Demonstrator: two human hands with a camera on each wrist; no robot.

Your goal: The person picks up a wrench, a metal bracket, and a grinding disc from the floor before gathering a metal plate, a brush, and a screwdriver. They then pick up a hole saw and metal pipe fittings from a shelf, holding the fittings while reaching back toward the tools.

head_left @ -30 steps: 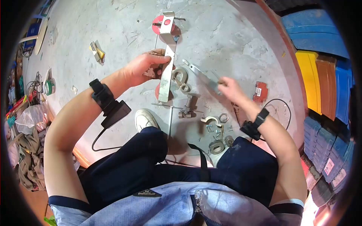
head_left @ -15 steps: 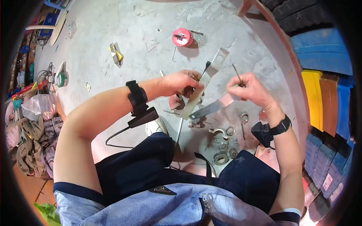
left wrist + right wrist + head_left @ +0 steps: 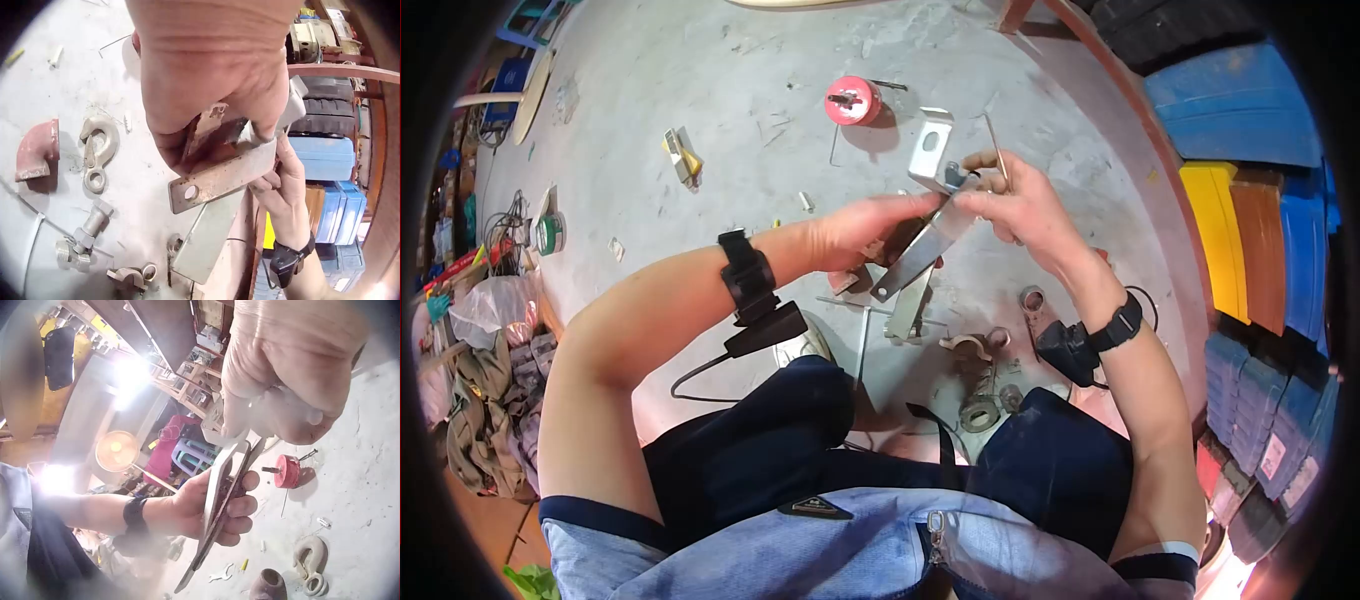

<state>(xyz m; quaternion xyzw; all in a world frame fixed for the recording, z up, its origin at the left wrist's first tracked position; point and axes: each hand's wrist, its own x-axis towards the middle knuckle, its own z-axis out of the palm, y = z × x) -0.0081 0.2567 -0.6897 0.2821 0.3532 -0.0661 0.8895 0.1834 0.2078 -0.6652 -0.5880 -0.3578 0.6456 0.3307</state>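
Note:
My left hand grips a long metal bracket, whose bent end with an oval hole sticks up past the fingers. A rusty plate-like piece shows in the same palm in the left wrist view. Across the bracket lies a narrower flat metal strip, with a round hole at its lower end. My right hand pinches that strip near its upper end, beside the left fingertips. From the right hand a thin rod sticks up. A small dark piece sits between bracket and right fingers.
On the floor stands a red hole saw. Nearer lie a red pipe elbow, a metal hook, a threaded fitting and a curved clamp piece. Blue bins line the right side.
The right hand has brought the flat strip up from the lower right to the bracket, and both hands now meet there. The bracket has turned, and the head view has shifted.

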